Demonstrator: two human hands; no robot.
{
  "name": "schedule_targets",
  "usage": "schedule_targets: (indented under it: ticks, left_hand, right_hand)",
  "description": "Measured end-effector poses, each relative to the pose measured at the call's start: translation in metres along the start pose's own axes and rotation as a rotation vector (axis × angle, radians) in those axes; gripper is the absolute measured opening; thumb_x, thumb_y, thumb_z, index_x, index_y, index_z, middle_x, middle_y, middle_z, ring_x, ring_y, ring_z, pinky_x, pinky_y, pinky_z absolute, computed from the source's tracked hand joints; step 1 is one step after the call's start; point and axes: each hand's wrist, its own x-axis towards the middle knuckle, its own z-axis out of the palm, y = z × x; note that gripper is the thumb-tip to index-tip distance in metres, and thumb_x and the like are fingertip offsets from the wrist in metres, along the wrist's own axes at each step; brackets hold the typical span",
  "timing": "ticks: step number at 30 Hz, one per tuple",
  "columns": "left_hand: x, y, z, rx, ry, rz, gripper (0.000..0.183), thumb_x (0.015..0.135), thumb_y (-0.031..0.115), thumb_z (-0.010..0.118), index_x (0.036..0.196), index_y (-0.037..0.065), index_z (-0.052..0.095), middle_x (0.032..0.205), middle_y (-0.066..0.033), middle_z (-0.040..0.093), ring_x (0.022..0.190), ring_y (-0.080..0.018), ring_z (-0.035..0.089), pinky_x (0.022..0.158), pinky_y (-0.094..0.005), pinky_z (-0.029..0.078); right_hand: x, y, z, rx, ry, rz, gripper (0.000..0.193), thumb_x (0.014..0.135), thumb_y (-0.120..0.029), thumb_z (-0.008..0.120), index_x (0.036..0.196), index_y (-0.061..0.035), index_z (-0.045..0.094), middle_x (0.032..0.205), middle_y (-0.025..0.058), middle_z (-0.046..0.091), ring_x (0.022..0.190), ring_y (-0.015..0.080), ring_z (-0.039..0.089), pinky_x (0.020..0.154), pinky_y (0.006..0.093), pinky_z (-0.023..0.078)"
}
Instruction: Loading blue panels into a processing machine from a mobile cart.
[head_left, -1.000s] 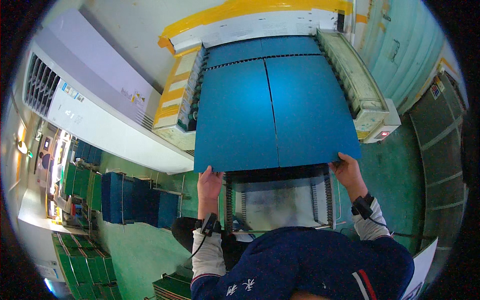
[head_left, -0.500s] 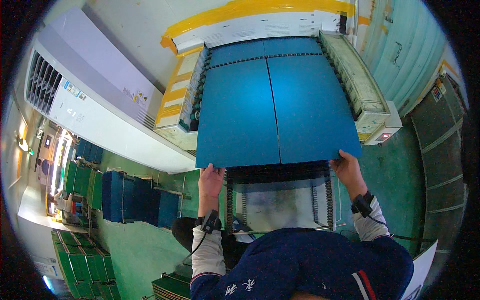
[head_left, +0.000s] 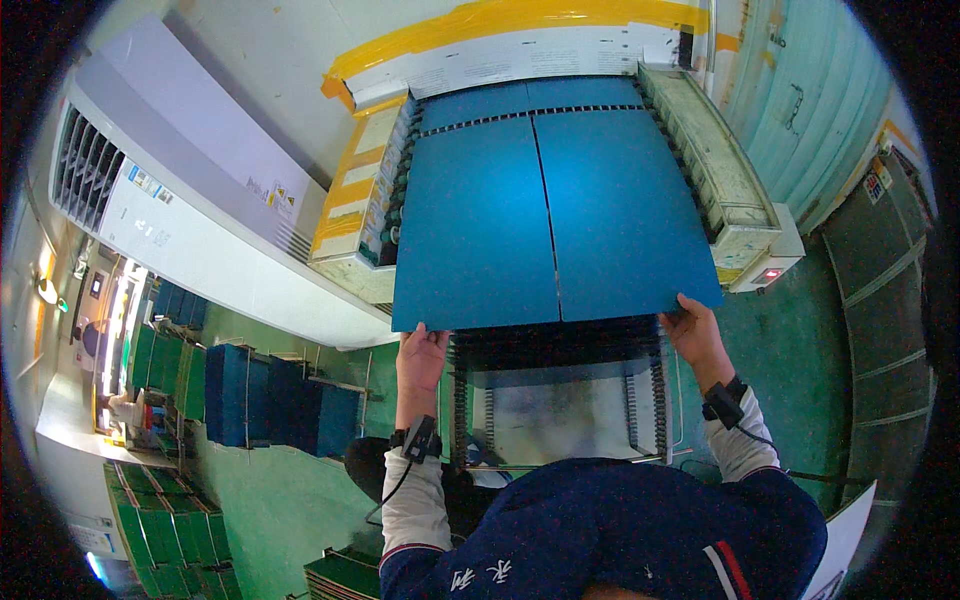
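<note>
Head view: left hand [head_left: 422,362] pinches near edge of left blue panel [head_left: 475,220] by outer corner; right hand [head_left: 695,340] grips right blue panel [head_left: 628,215], thumb on top, fingers mostly hidden. Both panels ahead of hands, near edges out past roller conveyor [head_left: 738,198], far parts between its sides: removal looks partly done. Farther ahead, rear blue panels [head_left: 585,93] remain. Slotted rack [head_left: 659,405] between forearms. Held panels flat, plain, bright-glared, narrow gap between.

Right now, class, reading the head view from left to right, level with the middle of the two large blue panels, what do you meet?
White cabinet, taped left rail, left blue panel, right blue panel, pale right rail, ribbed green wall, dark grey sheeting.
</note>
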Motion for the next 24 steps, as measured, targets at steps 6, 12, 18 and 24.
schedule_targets:
  ticks: [6, 12, 18, 24]
  left_hand:
    - [0.005, 0.0, 0.002, 0.002, 0.003, -0.003, 0.027, 0.091, 0.005, 0.057, 0.117, 0.012, 0.054, 0.108, -0.0033, 0.06, 0.099, -0.0217, 0.057, 0.093, -0.0424, 0.046]
    - [0.014, 0.0, 0.001, 0.011, -0.025, 0.003, 0.028, 0.091, 0.005, 0.057, 0.118, 0.012, 0.053, 0.11, -0.0039, 0.059, 0.103, -0.0231, 0.056, 0.095, -0.0433, 0.046]
    - [0.022, 0.001, -0.007, -0.031, -0.039, -0.021, 0.02, 0.094, 0.006, 0.056, 0.113, 0.011, 0.057, 0.114, -0.0063, 0.062, 0.106, -0.0238, 0.058, 0.095, -0.0421, 0.05]
    - [0.019, 0.005, 0.006, 0.02, -0.027, -0.012, 0.031, 0.093, 0.006, 0.057, 0.123, 0.012, 0.051, 0.116, -0.0056, 0.058, 0.106, -0.0248, 0.056, 0.096, -0.0412, 0.047]
  right_hand:
    - [0.001, -0.003, 0.004, -0.018, -0.022, -0.014, 0.011, 0.09, -0.013, 0.062, 0.099, -0.0063, 0.06, 0.097, 0.0101, 0.065, 0.087, 0.0276, 0.063, 0.075, 0.0408, 0.056]
    - [0.001, -0.005, 0.013, -0.039, -0.04, -0.055, 0.011, 0.09, -0.014, 0.061, 0.1, -0.0075, 0.06, 0.1, 0.0093, 0.065, 0.091, 0.0265, 0.062, 0.075, 0.0397, 0.056]
    - [0.007, -0.007, 0.011, -0.069, -0.062, -0.044, 0.012, 0.091, -0.014, 0.06, 0.102, -0.0088, 0.06, 0.102, 0.0079, 0.065, 0.091, 0.0247, 0.063, 0.075, 0.0388, 0.056]
    - [0.005, -0.007, 0.022, -0.073, -0.069, -0.065, 0.011, 0.09, -0.015, 0.062, 0.098, -0.0072, 0.061, 0.097, 0.0065, 0.066, 0.088, 0.023, 0.063, 0.075, 0.0394, 0.056]
